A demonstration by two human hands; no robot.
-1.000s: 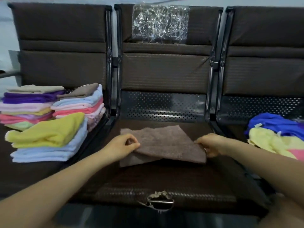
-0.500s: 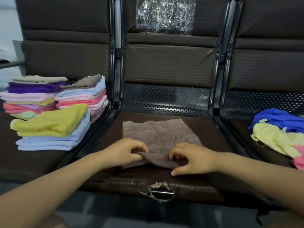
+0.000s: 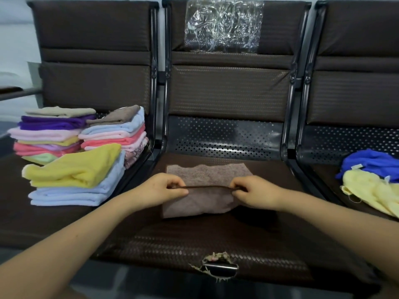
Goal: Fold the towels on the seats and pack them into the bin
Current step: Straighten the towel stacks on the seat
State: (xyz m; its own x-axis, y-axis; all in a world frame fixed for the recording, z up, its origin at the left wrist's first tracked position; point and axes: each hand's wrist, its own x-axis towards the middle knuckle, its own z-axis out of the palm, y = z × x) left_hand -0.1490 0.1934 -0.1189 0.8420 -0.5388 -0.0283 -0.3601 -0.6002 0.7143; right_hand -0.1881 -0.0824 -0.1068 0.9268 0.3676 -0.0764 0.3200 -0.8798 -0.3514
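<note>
**Folding a brown towel on the middle seat**

Nearest me, the middle seat [image 3: 216,240] has a torn patch on its front edge [image 3: 217,264]. Just beyond, my left hand [image 3: 164,188] and right hand [image 3: 250,192] each pinch one end of a raised fold in the brown towel [image 3: 200,203], fingers curled tight, pulling it taut between them so the crease runs straight. The rest of the towel lies flat on the cushion, which steadies it. On the left seat sit stacks of folded towels [image 3: 75,156], kept apart as finished work. On the right seat lie loose blue and yellow towels [image 3: 371,180], I judge still waiting. Crumpled clear plastic [image 3: 222,24] hangs on the backrest. No bin is visible.
</note>
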